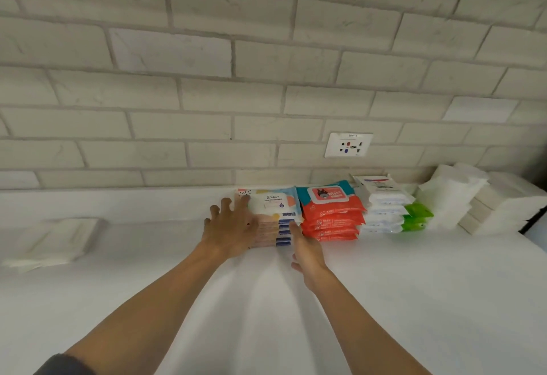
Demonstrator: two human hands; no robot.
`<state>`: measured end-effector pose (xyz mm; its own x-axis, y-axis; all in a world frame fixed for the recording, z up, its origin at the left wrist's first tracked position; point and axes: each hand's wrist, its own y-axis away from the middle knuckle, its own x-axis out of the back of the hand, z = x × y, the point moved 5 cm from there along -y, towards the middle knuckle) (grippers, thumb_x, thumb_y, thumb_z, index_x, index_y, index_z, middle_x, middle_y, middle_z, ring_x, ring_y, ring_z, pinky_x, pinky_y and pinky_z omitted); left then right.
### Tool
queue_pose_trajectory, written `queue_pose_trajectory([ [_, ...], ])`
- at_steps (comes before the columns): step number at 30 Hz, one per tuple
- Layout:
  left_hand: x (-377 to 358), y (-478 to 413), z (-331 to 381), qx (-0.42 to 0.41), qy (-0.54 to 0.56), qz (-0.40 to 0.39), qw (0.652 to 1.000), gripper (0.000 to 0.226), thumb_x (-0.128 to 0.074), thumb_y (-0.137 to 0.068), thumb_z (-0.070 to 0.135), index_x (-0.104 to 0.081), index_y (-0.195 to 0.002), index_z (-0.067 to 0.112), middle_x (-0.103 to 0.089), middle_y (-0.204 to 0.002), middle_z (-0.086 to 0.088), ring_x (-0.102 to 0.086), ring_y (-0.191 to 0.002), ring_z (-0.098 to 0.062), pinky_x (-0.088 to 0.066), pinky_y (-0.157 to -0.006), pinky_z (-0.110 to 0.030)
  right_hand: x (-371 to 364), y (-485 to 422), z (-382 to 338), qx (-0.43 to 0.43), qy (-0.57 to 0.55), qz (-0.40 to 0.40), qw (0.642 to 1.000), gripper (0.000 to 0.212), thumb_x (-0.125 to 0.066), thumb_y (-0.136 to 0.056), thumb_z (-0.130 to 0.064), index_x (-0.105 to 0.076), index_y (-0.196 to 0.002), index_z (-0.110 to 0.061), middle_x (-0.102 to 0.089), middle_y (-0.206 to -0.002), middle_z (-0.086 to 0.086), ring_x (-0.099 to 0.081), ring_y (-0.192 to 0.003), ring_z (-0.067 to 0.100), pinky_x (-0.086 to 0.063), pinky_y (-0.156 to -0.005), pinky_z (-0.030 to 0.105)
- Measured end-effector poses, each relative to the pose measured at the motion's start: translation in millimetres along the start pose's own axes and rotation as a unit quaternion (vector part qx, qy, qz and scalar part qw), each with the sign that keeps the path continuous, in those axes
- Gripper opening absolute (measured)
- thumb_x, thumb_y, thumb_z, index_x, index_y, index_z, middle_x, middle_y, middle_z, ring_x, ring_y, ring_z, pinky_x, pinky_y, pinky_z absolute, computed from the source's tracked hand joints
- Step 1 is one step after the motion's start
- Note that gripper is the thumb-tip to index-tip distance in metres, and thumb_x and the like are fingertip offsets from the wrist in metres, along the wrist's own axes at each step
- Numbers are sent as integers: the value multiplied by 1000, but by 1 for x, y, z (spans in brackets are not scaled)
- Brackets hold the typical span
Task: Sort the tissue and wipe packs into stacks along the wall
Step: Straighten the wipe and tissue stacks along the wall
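Steadying pastel plastic wipe packs (270,212) stacked at the white counter's (399,286) back edge, left hand (231,226) splayed, right hand (306,252) flat, neither gripping; risking a topple onto red-orange packs (331,218) from uneven pushing.

Glossy, crinkled plastic film on packs (328,218); smooth matt white on counter (384,300); rough, matt painted brick on wall (177,49); shiny plastic on socket (348,145); soft matt paper, probably, in tissues (450,194).
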<state>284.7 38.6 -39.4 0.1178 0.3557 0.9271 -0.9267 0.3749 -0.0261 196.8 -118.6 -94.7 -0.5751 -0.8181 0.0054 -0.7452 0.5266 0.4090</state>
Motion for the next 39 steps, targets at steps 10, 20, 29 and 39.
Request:
queue_pose_trajectory([
  [10, -36, -31, 1, 191, 271, -65, 941, 56, -42, -93, 46, -24, -135, 14, -46, -115, -4, -49, -106, -30, -45, -85, -41, -14, -36, 9, -17, -86, 20, 996, 25, -71, -84, -42, -60, -100, -27, -71, -103, -1, -67, -96, 19, -52, -97, 41],
  [20, -56, -42, -9, 238, 328, -58, 912, 58, -49, -86, 55, -28, -124, 17, -60, -110, -6, -58, -98, -27, -54, -82, -41, -18, -50, 13, -32, -128, 40, 991, 19, -74, -83, -37, -62, -87, -24, -73, -95, 2, -70, -91, 23, -55, -93, 45],
  [29, -65, -44, -14, 245, 378, -53, 891, 57, -52, -88, 53, -28, -130, 21, -60, -113, -4, -57, -97, -23, -46, -63, -30, -17, -50, 11, -65, -182, 0, 981, 16, -73, -85, -29, -62, -95, -21, -73, -98, 4, -69, -86, 17, -56, -90, 37],
  [39, -57, -41, -32, 261, 402, -43, 877, 58, -55, -88, 52, -30, -130, 20, -63, -110, -4, -58, -98, -24, -48, -78, -38, -36, -49, 12, -78, -187, -24, 979, 29, -73, -85, -28, -60, -110, -18, -72, -99, 6, -68, -86, 18, -57, -83, 35],
])
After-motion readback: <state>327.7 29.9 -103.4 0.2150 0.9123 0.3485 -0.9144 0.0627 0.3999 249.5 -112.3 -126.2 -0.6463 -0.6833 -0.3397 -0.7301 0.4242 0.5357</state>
